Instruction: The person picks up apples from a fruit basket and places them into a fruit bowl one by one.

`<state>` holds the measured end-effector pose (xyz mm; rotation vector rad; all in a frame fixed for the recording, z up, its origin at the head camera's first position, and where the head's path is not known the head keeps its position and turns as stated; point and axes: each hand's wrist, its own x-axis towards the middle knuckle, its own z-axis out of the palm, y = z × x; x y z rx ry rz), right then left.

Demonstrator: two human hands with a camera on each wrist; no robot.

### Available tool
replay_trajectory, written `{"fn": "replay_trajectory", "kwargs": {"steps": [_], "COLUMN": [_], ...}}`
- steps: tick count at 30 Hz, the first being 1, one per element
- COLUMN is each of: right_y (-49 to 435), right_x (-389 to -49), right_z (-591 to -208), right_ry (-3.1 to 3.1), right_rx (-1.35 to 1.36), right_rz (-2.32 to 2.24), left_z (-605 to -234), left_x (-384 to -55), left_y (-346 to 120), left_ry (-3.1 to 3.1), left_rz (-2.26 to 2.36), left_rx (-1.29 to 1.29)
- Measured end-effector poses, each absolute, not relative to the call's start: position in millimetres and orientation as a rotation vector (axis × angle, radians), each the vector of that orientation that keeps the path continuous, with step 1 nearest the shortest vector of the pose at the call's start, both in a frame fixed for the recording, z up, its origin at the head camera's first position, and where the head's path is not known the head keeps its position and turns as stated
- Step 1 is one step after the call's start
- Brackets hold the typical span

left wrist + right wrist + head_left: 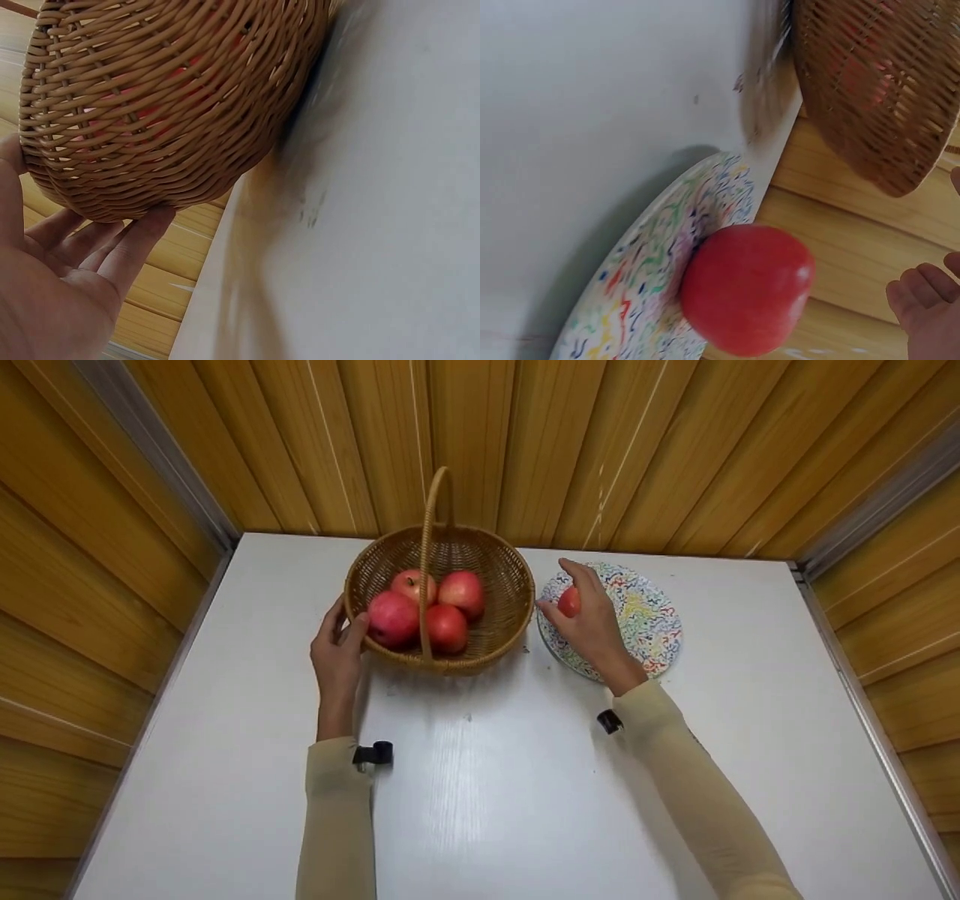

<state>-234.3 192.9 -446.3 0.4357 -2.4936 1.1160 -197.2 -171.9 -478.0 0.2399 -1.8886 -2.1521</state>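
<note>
"Left hand (pixel 339 652)?"
"Gripping the basket (pixel 501 592) of four apples (pixel 447 628), near the back edge of the bench (pixel 480 795)."
"Right hand (pixel 595 628)?"
"Outspread, just beside the lone apple (pixel 746 289) on the left side of the plate (pixel 660 622), near that edge."

Apples (pixel 448 628) are red, basket (pixel 501 611) brown, plate (pixel 646 619) multicolour-squiggled.

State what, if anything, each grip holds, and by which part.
The left grip holds the basket by its left side, thumb at the rim, fingers against the outer wall. The right grip holds nothing; the nearby apple rests on the plate.
</note>
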Motion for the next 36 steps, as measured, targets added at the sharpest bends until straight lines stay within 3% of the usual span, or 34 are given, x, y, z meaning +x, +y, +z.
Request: {"fn": "replay_trajectory", "kwargs": {"steps": [11, 36], "right_y": [168.3, 115.4], "right_x": [-235.8, -245.2], "right_z": [-439.5, -431.6], "right_ry": [-2.469, -2.819], "right_rx": [0.708, 0.926], "right_rz": [1.069, 1.037], "left_z": [-499.5, -497.2], "left_x": [-205.8, -203.0], "left_y": [-175.8, -176.2], "left_ry": [-1.89, -1.899], "left_rz": [-2.119, -2.128], "left_rx": [0.216, 0.215]}}
